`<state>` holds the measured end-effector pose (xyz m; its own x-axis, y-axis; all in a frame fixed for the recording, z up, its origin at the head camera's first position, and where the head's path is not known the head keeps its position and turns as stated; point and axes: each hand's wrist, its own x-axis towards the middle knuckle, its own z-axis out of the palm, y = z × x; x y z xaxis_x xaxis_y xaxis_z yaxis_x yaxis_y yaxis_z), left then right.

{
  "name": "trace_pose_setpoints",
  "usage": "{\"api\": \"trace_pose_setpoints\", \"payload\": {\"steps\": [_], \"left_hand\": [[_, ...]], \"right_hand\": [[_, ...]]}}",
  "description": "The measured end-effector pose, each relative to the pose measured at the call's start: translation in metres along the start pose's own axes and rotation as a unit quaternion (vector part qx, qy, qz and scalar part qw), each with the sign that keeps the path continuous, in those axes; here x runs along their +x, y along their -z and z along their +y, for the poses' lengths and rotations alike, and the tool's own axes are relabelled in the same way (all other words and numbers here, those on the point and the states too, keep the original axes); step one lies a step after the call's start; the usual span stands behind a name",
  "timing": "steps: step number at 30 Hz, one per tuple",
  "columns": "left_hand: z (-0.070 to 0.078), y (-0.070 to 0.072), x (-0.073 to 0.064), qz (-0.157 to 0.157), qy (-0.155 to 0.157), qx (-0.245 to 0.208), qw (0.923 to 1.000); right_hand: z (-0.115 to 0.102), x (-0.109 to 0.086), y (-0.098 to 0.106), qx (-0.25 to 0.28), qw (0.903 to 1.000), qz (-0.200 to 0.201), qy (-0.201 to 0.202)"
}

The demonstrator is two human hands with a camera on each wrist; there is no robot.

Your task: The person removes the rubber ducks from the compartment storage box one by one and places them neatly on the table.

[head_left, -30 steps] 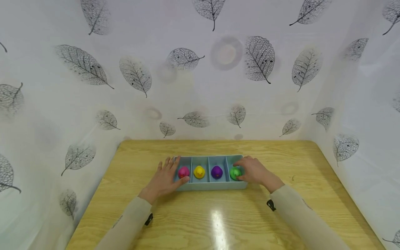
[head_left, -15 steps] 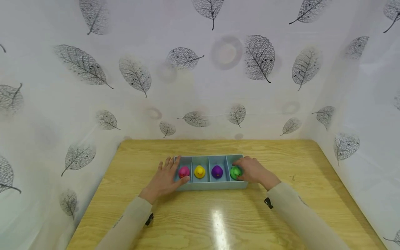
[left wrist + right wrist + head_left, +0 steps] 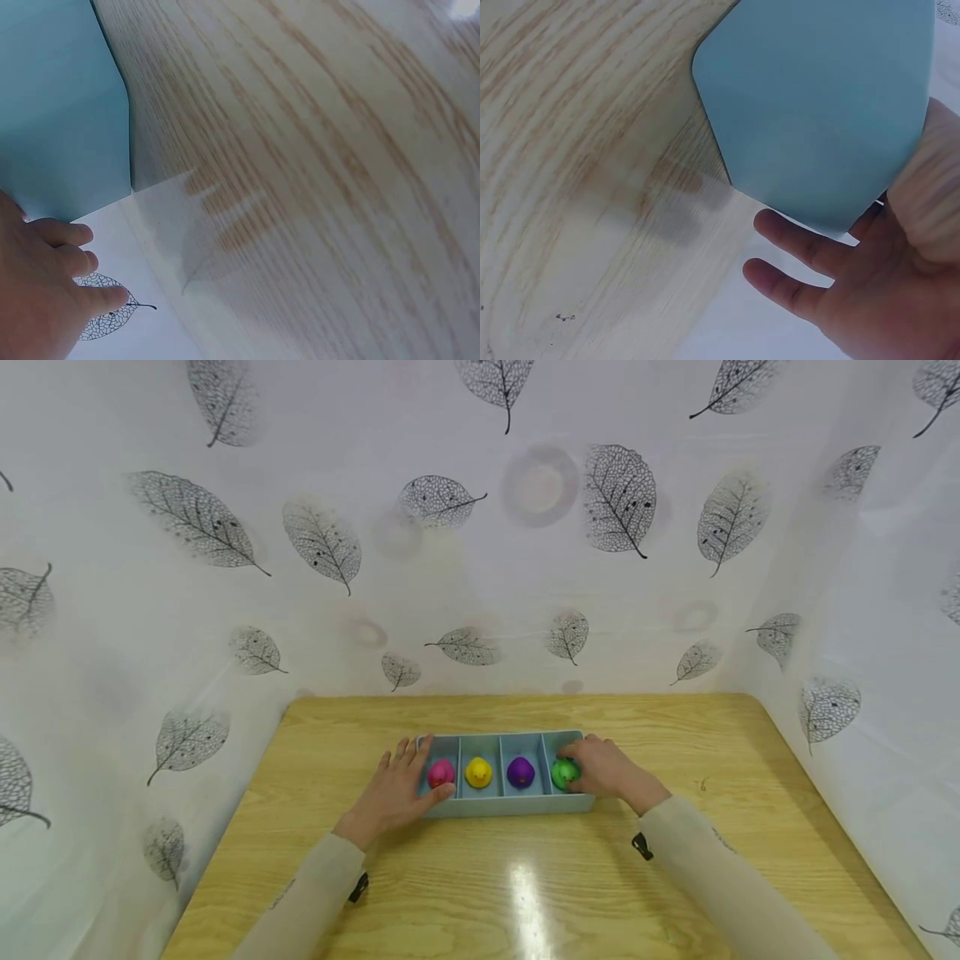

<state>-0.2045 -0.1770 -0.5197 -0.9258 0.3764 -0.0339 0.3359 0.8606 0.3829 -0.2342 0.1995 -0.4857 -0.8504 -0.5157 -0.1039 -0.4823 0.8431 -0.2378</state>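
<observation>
A light blue tray split into compartments stands on the table, with one toy duck in each. From left to right they are a pink duck, a yellow duck, a purple duck and a green duck. My left hand rests over the tray's left end, fingers spread at the edge and thumb reaching over the front rim beside the pink duck. Over the right end, my right hand pinches the green duck between thumb and forefinger; its other fingers extend outside the tray's end.
The wood-grain table reaches back to a white curtain printed with dark leaves, which also hangs along both sides. A bright light reflection lies on the tabletop in front of the tray.
My right wrist and forearm have shifted slightly left, while the fingers stay at the green duck. The left hand, the tray and the other ducks have kept their places.
</observation>
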Motion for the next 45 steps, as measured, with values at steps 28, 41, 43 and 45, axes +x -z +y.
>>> {"api": "trace_pose_setpoints", "payload": {"steps": [28, 41, 43, 45], "left_hand": [[-0.001, -0.003, 0.001, 0.006, -0.003, -0.005, 1.0000], [-0.001, -0.003, 0.001, 0.003, 0.001, -0.002, 1.0000], [-0.001, -0.003, 0.001, 0.004, 0.001, -0.002, 1.0000], [-0.001, -0.004, 0.001, 0.005, 0.002, -0.003, 1.0000]], "right_hand": [[0.014, -0.004, -0.007, 0.058, 0.9958, 0.067, 0.024], [0.016, -0.014, 0.004, 0.149, 0.9834, 0.103, 0.011], [0.017, -0.016, 0.006, 0.167, 0.9796, 0.112, 0.009], [0.018, -0.018, 0.008, 0.182, 0.9757, 0.122, 0.011]]}}
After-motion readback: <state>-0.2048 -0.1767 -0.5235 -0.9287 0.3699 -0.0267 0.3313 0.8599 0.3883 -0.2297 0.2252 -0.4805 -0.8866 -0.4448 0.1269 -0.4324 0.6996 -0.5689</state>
